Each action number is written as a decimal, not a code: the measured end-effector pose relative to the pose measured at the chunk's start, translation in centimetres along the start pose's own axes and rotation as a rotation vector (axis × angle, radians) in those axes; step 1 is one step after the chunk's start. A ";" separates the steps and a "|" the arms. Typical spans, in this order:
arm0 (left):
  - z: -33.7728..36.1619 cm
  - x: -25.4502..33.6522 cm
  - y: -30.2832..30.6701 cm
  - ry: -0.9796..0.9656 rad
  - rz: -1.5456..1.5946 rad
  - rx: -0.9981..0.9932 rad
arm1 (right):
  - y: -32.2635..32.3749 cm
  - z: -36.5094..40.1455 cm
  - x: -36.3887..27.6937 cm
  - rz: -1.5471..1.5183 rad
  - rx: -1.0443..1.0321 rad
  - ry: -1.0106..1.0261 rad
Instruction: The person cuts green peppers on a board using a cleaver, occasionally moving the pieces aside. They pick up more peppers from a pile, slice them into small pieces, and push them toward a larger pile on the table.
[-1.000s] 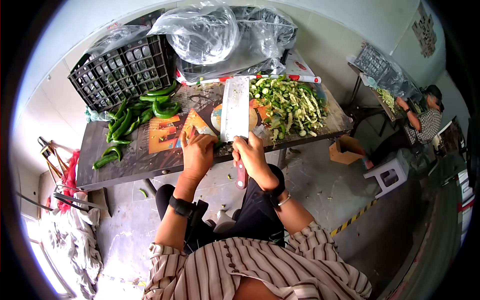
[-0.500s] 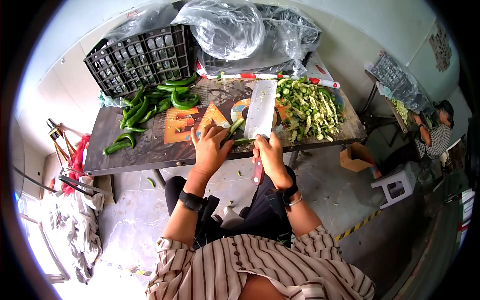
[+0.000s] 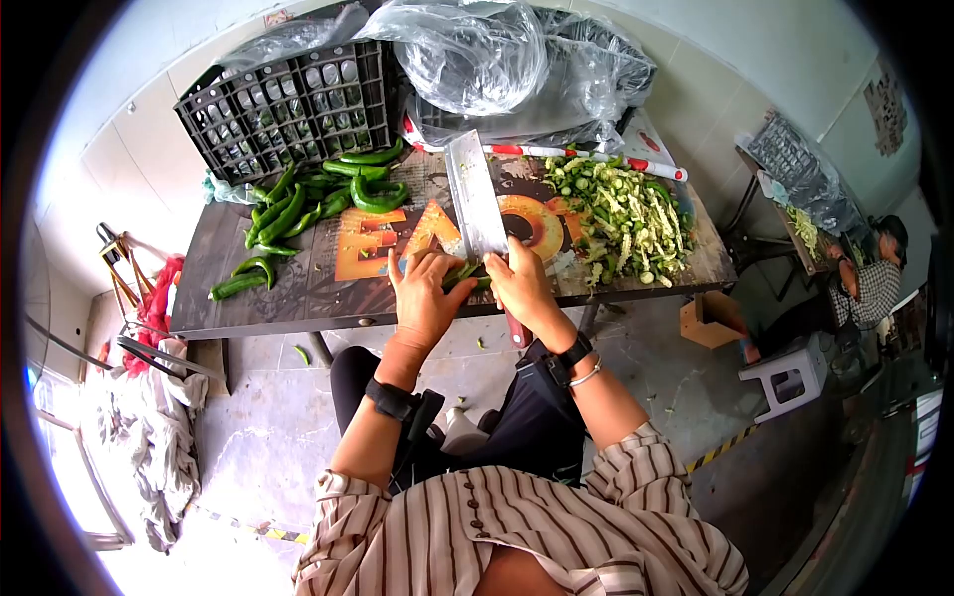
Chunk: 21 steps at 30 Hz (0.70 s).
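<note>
Near the table's front edge, my left hand [image 3: 427,290] is closed on a green pepper [image 3: 469,278], most of which its fingers and the blade hide. My right hand [image 3: 525,284] grips a cleaver [image 3: 478,195] by its reddish-brown handle, which sticks out below the fist. The broad blade points away from me, leaning left, with its lower end close to my left fingertips. To the left lies a pile of whole green peppers [image 3: 286,219]. Chopped green pepper with pale seed cores [image 3: 636,223] is heaped on the right.
Behind the peppers leans a black plastic crate [image 3: 288,109]. Clear plastic bags [image 3: 472,60] cover another crate at the back. A rolled red-and-white sheet [image 3: 556,152] runs along the table's [image 3: 253,310] rear. Another person [image 3: 865,283] sits at right, near a white stool [image 3: 790,377] and cardboard box [image 3: 711,320].
The cleaver has swung left, its blade now tilted toward my left hand, and my right hand has turned with it. My left hand stays in nearly the same place. The view has shifted slightly.
</note>
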<state>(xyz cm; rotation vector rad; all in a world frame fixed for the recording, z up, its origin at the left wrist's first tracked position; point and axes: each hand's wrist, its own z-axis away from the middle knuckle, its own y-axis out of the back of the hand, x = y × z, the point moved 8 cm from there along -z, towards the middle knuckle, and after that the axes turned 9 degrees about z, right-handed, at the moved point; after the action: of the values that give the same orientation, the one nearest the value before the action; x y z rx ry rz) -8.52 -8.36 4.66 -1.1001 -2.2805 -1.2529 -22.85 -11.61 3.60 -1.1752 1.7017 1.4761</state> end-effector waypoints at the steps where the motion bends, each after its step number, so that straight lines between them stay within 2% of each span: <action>1: 0.0 0.0 0.0 0.003 -0.007 0.004 | 0.0 0.0 0.1 0.055 0.010 0.022; 9: -0.1 0.1 0.0 -0.035 0.000 0.033 | 0.8 -0.9 0.7 0.227 0.056 0.066; 12: -0.1 0.0 -0.2 -0.020 0.023 0.015 | 2.7 -1.9 0.2 0.352 0.164 0.103; 15: -0.2 0.2 -0.1 -0.006 0.037 0.009 | 5.4 -3.0 0.2 0.464 0.253 0.063; 16: -0.1 0.2 0.0 -0.001 0.040 0.008 | 6.6 -3.6 1.1 0.543 0.225 -0.069; 17: -0.1 0.0 0.0 -0.003 0.042 0.015 | 7.9 -3.5 1.5 0.487 0.240 -0.125; 19: -0.1 0.4 0.1 -0.074 0.025 0.054 | 10.1 -3.2 2.6 0.408 0.341 -0.076; 21: -0.1 0.2 -0.1 -0.029 0.015 0.015 | 10.9 -2.3 2.5 0.467 0.363 -0.030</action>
<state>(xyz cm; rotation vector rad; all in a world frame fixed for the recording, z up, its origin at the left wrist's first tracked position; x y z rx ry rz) -8.74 -8.37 4.77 -1.1357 -2.2949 -1.2195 -33.41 -14.45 6.83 -0.5853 2.2081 1.3406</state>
